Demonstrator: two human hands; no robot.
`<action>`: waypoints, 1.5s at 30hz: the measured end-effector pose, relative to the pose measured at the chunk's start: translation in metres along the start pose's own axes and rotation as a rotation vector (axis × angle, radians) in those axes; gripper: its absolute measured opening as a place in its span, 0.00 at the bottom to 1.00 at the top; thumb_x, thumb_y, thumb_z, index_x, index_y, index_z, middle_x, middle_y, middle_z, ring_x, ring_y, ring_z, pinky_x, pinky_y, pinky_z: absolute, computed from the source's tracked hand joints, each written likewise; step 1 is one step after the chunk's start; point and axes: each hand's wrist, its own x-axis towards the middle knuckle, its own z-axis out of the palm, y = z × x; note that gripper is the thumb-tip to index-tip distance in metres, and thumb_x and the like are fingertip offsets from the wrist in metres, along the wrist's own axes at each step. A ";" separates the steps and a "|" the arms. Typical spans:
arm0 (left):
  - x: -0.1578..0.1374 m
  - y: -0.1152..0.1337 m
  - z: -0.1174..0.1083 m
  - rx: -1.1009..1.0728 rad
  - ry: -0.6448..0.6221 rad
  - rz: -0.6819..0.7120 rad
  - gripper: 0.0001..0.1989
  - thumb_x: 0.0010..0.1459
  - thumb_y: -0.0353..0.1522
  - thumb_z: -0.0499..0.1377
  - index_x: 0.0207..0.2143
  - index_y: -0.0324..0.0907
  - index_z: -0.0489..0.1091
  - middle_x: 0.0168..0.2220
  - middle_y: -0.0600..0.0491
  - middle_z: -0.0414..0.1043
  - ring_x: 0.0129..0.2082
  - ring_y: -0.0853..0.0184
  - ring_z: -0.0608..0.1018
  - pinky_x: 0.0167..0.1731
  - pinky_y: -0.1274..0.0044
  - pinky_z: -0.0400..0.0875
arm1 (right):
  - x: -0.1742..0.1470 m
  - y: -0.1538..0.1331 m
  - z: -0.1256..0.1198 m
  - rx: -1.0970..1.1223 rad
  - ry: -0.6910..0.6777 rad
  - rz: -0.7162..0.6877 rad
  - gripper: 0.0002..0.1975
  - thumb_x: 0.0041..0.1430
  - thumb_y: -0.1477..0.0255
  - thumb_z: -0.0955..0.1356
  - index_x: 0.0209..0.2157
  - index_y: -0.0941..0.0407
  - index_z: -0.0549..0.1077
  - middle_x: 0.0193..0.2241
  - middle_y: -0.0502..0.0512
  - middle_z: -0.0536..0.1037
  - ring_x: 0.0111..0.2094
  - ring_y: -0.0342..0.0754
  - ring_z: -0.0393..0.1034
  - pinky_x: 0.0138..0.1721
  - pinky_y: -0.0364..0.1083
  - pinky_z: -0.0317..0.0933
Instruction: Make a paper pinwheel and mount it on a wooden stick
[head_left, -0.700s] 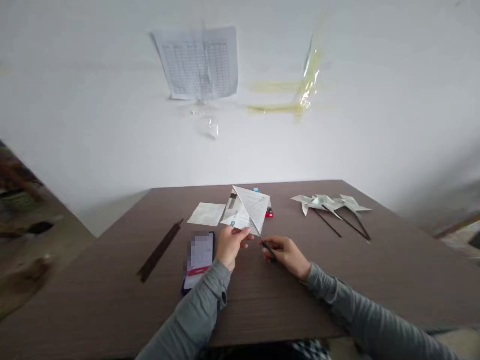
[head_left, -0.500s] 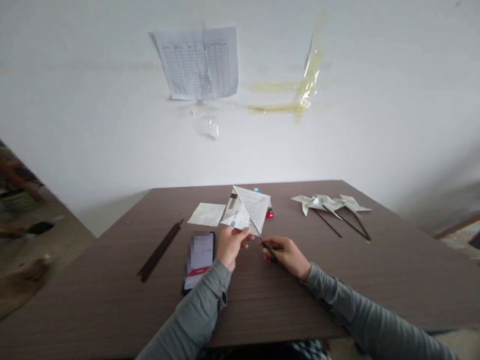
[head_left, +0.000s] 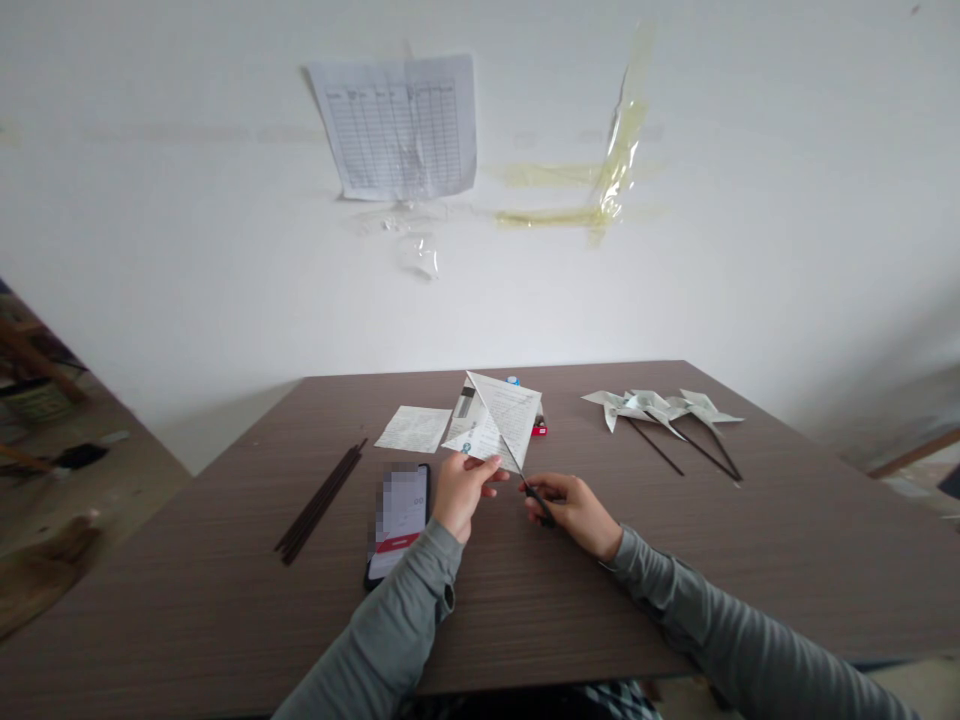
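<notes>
My left hand (head_left: 459,492) pinches the near corner of a printed paper square (head_left: 499,420), holding it up above the brown table (head_left: 225,600). My right hand (head_left: 571,508) grips black-handled scissors (head_left: 534,492). Their blades point up and left into the paper's lower edge along a diagonal crease. Both sleeves are grey.
A phone (head_left: 400,518) lies left of my left hand. Several dark thin sticks (head_left: 321,500) lie further left. A flat paper sheet (head_left: 414,428) sits behind the phone. Finished paper pinwheels (head_left: 660,408) on sticks lie at the right. A small red item (head_left: 538,429) is behind the paper.
</notes>
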 end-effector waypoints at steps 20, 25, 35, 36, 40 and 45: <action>-0.005 0.004 0.005 0.001 0.008 -0.032 0.15 0.59 0.25 0.82 0.32 0.43 0.79 0.32 0.53 0.90 0.30 0.63 0.94 0.21 0.84 0.72 | -0.002 -0.006 0.002 0.001 0.013 0.021 0.33 0.50 0.37 0.86 0.41 0.51 0.91 0.29 0.62 0.88 0.32 0.63 0.82 0.42 0.61 0.80; -0.007 0.005 0.006 0.016 0.008 -0.041 0.17 0.60 0.25 0.84 0.33 0.44 0.79 0.33 0.53 0.91 0.31 0.63 0.94 0.22 0.84 0.74 | -0.003 -0.009 0.002 0.005 0.013 0.037 0.33 0.48 0.38 0.87 0.42 0.51 0.90 0.29 0.61 0.88 0.32 0.64 0.82 0.42 0.61 0.78; -0.008 0.007 0.007 0.023 0.010 -0.054 0.16 0.60 0.24 0.84 0.33 0.43 0.80 0.34 0.51 0.92 0.32 0.61 0.95 0.23 0.82 0.73 | -0.003 -0.010 0.002 -0.014 0.016 0.033 0.33 0.49 0.37 0.86 0.41 0.50 0.90 0.28 0.60 0.86 0.33 0.65 0.82 0.43 0.62 0.79; -0.008 0.007 0.007 0.026 0.011 -0.055 0.16 0.60 0.24 0.84 0.33 0.43 0.80 0.35 0.51 0.92 0.32 0.60 0.95 0.23 0.82 0.74 | -0.003 -0.010 0.002 -0.013 0.014 0.034 0.33 0.49 0.37 0.86 0.41 0.50 0.90 0.29 0.60 0.86 0.33 0.65 0.82 0.43 0.62 0.79; -0.008 0.007 0.006 0.031 0.020 -0.064 0.13 0.62 0.24 0.81 0.33 0.43 0.81 0.35 0.50 0.92 0.34 0.60 0.95 0.24 0.81 0.74 | -0.003 -0.009 0.002 -0.007 0.012 0.032 0.33 0.50 0.37 0.86 0.42 0.50 0.90 0.28 0.60 0.86 0.32 0.62 0.80 0.42 0.61 0.78; -0.009 0.008 0.007 0.028 0.022 -0.070 0.13 0.63 0.22 0.79 0.33 0.43 0.80 0.33 0.52 0.91 0.33 0.61 0.94 0.24 0.81 0.73 | -0.002 -0.008 0.003 0.001 0.020 0.030 0.33 0.50 0.36 0.86 0.42 0.50 0.89 0.28 0.59 0.86 0.31 0.61 0.79 0.41 0.61 0.77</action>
